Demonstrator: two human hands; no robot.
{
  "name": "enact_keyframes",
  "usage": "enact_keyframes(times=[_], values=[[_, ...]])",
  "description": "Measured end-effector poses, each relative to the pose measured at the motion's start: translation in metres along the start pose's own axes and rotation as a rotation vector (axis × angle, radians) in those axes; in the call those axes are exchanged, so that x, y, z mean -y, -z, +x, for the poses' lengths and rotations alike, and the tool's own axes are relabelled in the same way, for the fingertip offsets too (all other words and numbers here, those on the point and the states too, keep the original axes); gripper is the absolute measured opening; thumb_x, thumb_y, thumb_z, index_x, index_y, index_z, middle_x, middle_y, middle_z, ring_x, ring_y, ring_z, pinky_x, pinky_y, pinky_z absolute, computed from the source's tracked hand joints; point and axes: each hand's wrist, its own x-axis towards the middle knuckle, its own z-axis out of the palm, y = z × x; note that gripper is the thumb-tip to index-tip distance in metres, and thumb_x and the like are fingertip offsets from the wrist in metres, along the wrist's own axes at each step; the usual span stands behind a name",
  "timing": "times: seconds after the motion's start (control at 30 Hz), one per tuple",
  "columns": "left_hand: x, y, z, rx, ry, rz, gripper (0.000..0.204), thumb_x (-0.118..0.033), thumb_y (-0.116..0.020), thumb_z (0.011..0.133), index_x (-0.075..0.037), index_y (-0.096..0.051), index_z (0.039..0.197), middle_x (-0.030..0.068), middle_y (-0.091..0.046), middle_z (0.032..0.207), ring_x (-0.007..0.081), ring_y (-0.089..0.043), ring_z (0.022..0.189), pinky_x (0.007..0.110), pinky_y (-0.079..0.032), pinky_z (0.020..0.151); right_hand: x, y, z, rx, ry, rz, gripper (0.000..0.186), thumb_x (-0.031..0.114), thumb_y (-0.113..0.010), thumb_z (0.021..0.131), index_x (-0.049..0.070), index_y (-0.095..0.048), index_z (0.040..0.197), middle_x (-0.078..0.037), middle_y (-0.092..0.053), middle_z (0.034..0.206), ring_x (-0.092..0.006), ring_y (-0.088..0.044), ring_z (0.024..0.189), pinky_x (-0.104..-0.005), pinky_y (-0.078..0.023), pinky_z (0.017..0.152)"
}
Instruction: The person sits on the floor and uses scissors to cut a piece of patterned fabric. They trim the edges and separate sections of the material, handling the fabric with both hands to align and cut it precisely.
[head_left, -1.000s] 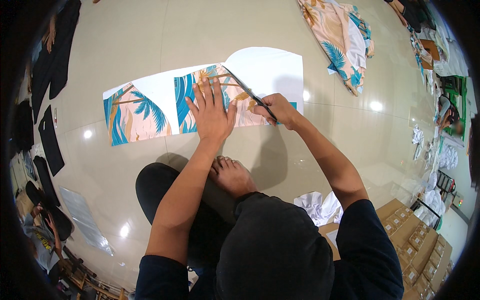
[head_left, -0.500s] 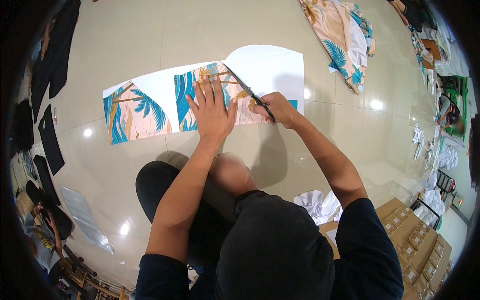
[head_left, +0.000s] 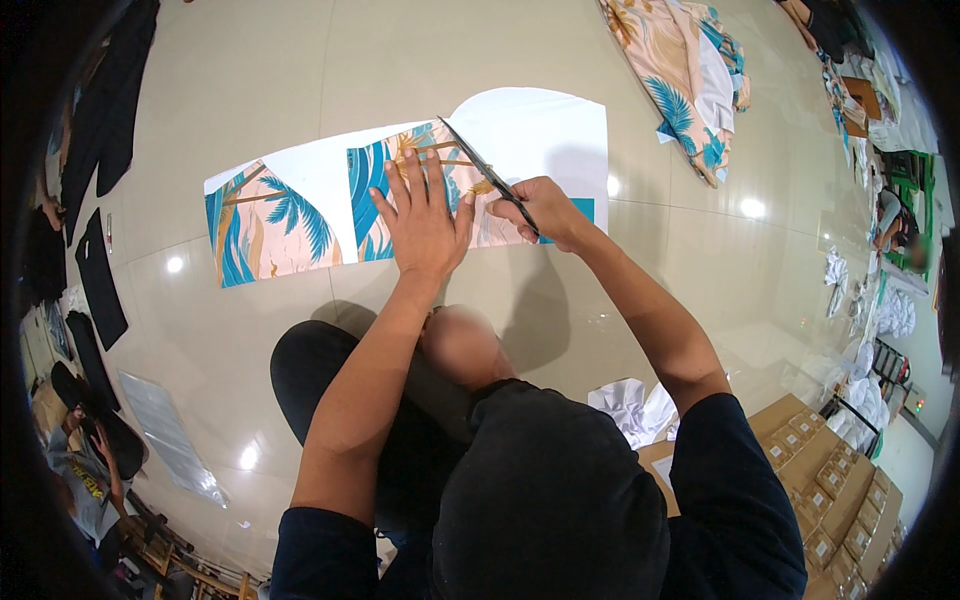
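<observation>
A length of white fabric with tropical-print panels (head_left: 290, 240) in peach, blue and gold lies flat on the tiled floor before me. My left hand (head_left: 425, 225) presses down on the middle printed panel, fingers spread. My right hand (head_left: 548, 212) grips a pair of dark scissors (head_left: 490, 176), whose blades point up and left along the curved edge between the print and the white part (head_left: 545, 125). The blade tips reach the fabric's far edge and look nearly closed. My right fingers partly hide the handles.
More printed fabric (head_left: 680, 90) lies at the far right. Black cloth pieces (head_left: 103, 280) and a clear plastic sheet (head_left: 172, 435) are on the left. White crumpled cloth (head_left: 630, 410) and stacked brown packages (head_left: 825, 480) lie at the near right. Other people sit at both sides.
My right hand and the scissors have shifted slightly up and left, toward the fabric's far edge. My left hand stays in place.
</observation>
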Motion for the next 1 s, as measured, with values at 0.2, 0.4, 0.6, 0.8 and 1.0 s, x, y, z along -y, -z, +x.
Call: enact_keyframes(times=[0.2,0.4,0.6,0.8,1.0], values=[[0.001,0.0,0.0,-0.019,-0.007,-0.015,0.084,-0.052,-0.05,0.111,-0.006,-0.026,0.177,0.0245,-0.019,0.184,0.0506,-0.009,0.17,0.077,-0.004,0.13,-0.003,-0.001,0.002,0.006,0.018,0.039,0.034,0.026,-0.089,0.089,0.003,-0.069,0.072,0.0,-0.058,0.057,-0.0087,-0.051,0.045,-0.0278,-0.036,0.043],[0.0,0.002,0.0,-0.003,-0.005,-0.003,0.083,-0.052,-0.051,0.111,-0.006,-0.028,0.176,0.0245,-0.02,0.184,0.0504,-0.01,0.17,0.076,-0.005,0.131,-0.009,-0.003,0.005,0.007,0.03,0.054,0.032,0.024,-0.088,0.088,0.003,-0.069,0.072,-0.001,-0.058,0.056,-0.0091,-0.051,0.045,-0.0282,-0.038,0.042],[0.0,0.001,0.0,-0.014,-0.002,-0.011,0.083,-0.052,-0.051,0.111,-0.006,-0.029,0.176,0.0245,-0.021,0.183,0.0503,-0.009,0.17,0.077,-0.005,0.13,-0.01,-0.008,0.007,0.016,0.023,0.109,0.031,0.023,-0.087,0.087,0.002,-0.069,0.073,-0.002,-0.059,0.057,-0.0093,-0.052,0.044,-0.0283,-0.038,0.042],[-0.001,0.001,0.0,-0.009,-0.006,-0.005,0.083,-0.052,-0.05,0.111,-0.007,-0.028,0.177,0.0244,-0.021,0.183,0.0504,-0.008,0.17,0.076,-0.004,0.131,-0.008,-0.01,0.0,0.001,0.039,0.133,0.032,0.024,-0.085,0.088,0.001,-0.07,0.073,-0.002,-0.059,0.057,-0.0099,-0.053,0.045,-0.0286,-0.04,0.043],[0.001,0.0,0.0,-0.01,-0.013,-0.02,0.083,-0.053,-0.049,0.112,-0.006,-0.026,0.177,0.0252,-0.021,0.183,0.0513,-0.008,0.17,0.077,-0.004,0.13,0.001,0.0,-0.007,-0.452,0.154,-0.189,0.035,0.03,-0.086,0.092,-0.001,-0.073,0.082,-0.006,-0.062,0.061,-0.0174,-0.059,0.052,-0.0339,-0.048,0.053]])
